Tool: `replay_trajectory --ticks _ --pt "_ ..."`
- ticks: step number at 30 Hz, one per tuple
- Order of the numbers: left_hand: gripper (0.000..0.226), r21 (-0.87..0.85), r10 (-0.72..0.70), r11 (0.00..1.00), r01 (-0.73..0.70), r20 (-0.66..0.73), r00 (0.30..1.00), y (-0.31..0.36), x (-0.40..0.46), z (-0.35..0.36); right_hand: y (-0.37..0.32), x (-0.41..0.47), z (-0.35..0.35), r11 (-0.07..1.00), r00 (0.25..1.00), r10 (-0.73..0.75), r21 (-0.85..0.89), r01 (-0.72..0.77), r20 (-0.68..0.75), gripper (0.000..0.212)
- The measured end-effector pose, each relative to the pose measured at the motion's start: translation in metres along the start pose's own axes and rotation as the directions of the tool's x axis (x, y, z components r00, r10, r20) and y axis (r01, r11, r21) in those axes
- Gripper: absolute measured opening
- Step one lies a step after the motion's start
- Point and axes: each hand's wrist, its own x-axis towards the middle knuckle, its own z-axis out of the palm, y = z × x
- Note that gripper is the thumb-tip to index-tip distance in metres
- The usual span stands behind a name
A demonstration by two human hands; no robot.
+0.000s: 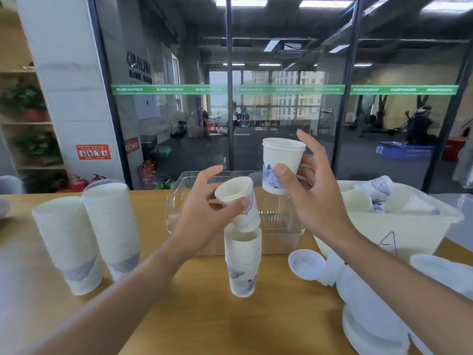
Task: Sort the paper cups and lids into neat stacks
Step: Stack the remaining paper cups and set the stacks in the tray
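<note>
Glass office partitions are standing behind a wooden worktop (199,316). Left hand (202,221) is gripping a tilted paper cup (239,203) just above a middle cup stack (242,262); right hand (311,198) is pinching nested cups (280,162) higher up. White lids (307,263) are lying beside a cup-filled tub (399,226).

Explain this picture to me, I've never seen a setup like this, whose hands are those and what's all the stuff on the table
There is no machine here. One camera worn on a person's head looks down at their own two hands. The left hand holds a single paper cup, tilted, just above a short cup stack on the wooden table. The right hand holds a few nested cups upright. Two tall cup stacks stand at left, a white bin of loose cups sits at right, and lids lie in front of it.
</note>
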Motion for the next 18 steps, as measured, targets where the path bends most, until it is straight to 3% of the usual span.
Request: replay_trajectory --ticks 7,11,18 --pt "0.058 -0.023 0.015 1.0 -0.014 0.038 0.999 -0.007 -0.018 -0.013 0.0 -0.014 0.034 0.995 0.997 -0.08 0.055 0.08 0.0 0.053" --pt "0.072 -0.031 -0.005 0.999 0.008 0.093 0.996 -0.014 -0.019 -0.013 -0.003 -0.018 0.04 0.991 0.994 -0.11 0.078 0.111 -0.023 0.05" --pt "0.084 -0.006 0.026 1.0 -0.025 0.206 0.978 -0.026 -0.023 -0.001 0.014 -0.04 0.047 0.996 0.995 -0.079 -0.029 0.081 0.066 0.051"
